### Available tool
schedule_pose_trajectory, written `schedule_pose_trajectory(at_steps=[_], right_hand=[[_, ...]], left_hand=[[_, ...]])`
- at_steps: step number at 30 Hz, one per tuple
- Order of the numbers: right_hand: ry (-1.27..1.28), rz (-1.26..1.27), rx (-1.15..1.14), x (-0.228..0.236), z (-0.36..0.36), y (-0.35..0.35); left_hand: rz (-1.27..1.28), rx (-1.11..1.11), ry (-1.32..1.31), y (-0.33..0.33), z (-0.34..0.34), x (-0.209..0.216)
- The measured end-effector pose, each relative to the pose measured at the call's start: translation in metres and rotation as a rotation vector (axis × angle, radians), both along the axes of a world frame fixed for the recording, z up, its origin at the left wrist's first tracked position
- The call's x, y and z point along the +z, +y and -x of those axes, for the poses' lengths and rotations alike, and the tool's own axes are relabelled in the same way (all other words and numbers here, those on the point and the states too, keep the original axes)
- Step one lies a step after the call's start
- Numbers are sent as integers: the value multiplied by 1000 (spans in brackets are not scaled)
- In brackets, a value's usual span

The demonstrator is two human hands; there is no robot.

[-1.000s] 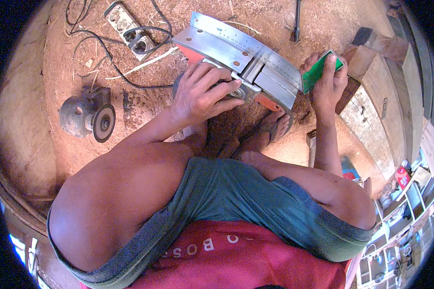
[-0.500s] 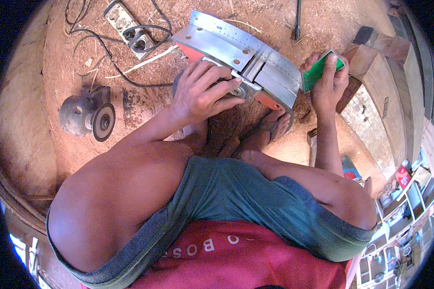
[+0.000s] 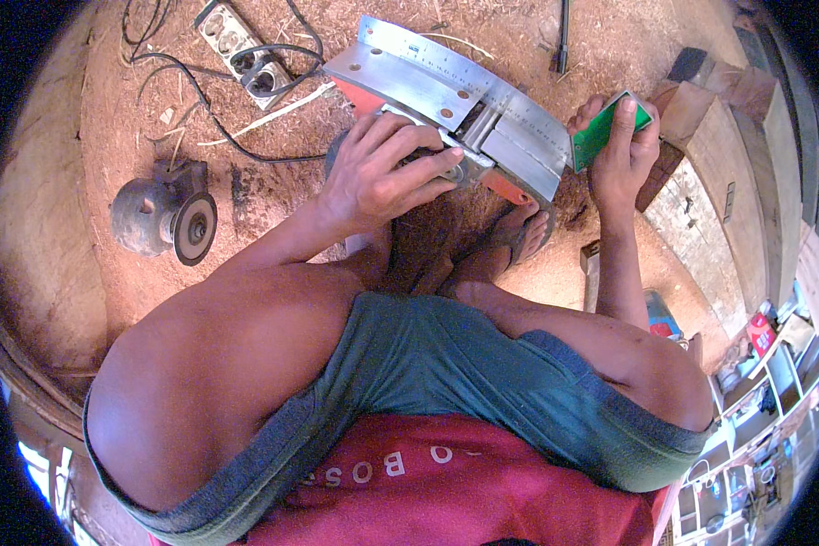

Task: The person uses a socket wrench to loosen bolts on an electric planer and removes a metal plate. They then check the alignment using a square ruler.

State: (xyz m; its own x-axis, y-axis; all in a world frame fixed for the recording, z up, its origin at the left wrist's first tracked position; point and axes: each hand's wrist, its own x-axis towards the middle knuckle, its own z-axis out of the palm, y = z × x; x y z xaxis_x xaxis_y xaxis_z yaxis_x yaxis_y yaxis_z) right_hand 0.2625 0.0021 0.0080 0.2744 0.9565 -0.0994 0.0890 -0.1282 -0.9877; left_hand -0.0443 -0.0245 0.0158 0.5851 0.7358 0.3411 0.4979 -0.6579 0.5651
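An upturned power tool with a flat grey metal sole and red body lies on the sawdust ground in front of me. My left hand rests on its dark body, fingers spread over it near the blade slot. My right hand holds a small green rectangular block against the right end of the metal sole. My bare feet in sandals sit just below the tool.
An angle grinder lies at the left. A white power strip with black cables lies at the top left. Stacked timber pieces run along the right. Shelves with small items are at the lower right.
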Motion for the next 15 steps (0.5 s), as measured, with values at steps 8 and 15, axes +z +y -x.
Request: schedule_pose_trajectory(at_steps=[8,15], right_hand=[[61,10,41,1,-2,-1],[12,19,43,4,0,0]], left_hand=[[-16,-39,18,1,1,0],[20,-5,-9,-1,3,-5]])
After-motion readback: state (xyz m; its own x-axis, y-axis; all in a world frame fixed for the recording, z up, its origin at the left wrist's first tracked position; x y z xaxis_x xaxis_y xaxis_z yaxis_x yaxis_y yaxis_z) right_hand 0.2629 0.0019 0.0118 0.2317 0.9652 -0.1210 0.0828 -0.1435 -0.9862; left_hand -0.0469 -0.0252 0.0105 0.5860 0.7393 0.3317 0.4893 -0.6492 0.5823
